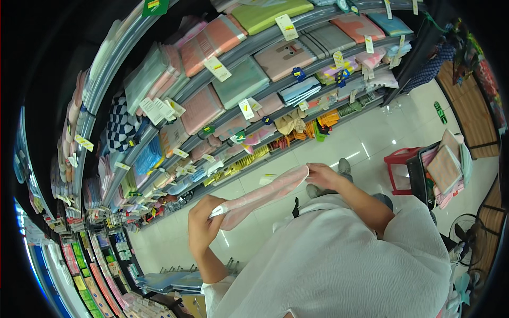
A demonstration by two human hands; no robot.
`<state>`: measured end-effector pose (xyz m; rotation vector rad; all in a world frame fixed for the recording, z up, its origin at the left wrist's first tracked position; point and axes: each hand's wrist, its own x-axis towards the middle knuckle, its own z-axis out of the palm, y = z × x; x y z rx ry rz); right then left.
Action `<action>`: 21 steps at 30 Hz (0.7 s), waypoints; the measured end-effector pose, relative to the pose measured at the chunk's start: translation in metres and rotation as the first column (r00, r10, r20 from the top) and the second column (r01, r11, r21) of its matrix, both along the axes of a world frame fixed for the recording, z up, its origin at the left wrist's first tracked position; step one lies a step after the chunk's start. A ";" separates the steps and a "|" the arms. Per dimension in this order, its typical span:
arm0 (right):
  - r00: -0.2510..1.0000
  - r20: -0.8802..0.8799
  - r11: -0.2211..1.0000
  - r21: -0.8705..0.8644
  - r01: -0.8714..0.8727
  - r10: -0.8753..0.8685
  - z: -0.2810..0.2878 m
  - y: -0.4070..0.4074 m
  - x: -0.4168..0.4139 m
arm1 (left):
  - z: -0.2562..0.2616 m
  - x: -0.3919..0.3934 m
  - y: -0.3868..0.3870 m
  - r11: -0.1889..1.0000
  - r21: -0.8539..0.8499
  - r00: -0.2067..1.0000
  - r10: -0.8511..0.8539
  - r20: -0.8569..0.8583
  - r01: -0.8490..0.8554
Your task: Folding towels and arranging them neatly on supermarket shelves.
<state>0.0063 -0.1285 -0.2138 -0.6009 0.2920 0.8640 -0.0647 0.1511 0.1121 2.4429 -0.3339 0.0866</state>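
Note:
A pink towel [266, 194] is stretched between my two hands in front of my body, above the tiled floor. My left hand [204, 222] grips one end, where a white edge or tag shows at the fingers. My right hand [323, 175] pinches the other end. The towel hangs in a shallow fold. Beyond it stand shelves with folded, packaged towels, among them a pink one [202, 110], a green one [241, 82] and one with an animal face [285, 59]. White tags hang from the shelf edges.
At the right, a black basket [417, 179] full of folded towels rests by a red plastic stool [391, 171]. A fan [465, 238] stands at the lower right. Shelves curve round on the left, and a rack with hooks [187, 274] is at the lower left.

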 end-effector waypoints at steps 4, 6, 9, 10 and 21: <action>0.722 0.651 0.597 -0.682 0.421 0.234 0.048 0.006 0.008 | 0.004 0.010 -0.008 0.997 0.049 0.998 -0.053 -0.027 0.054; 0.581 0.786 0.814 -0.470 0.341 0.211 0.132 0.014 0.007 | -0.004 0.017 -0.013 0.995 0.062 0.996 -0.078 -0.052 0.081; 0.144 0.958 0.914 -0.279 0.294 0.246 0.213 0.039 -0.001 | -0.008 0.020 -0.021 0.991 0.084 0.988 -0.095 -0.125 0.106; 0.136 0.959 0.914 -0.280 0.293 0.250 0.223 0.047 0.001 | -0.011 0.021 -0.024 0.987 0.079 0.986 -0.128 -0.107 0.137; -0.175 0.817 0.784 -0.433 0.445 0.550 0.262 0.038 0.031 | -0.063 0.022 0.016 0.971 -0.229 0.945 -0.011 -0.326 -0.067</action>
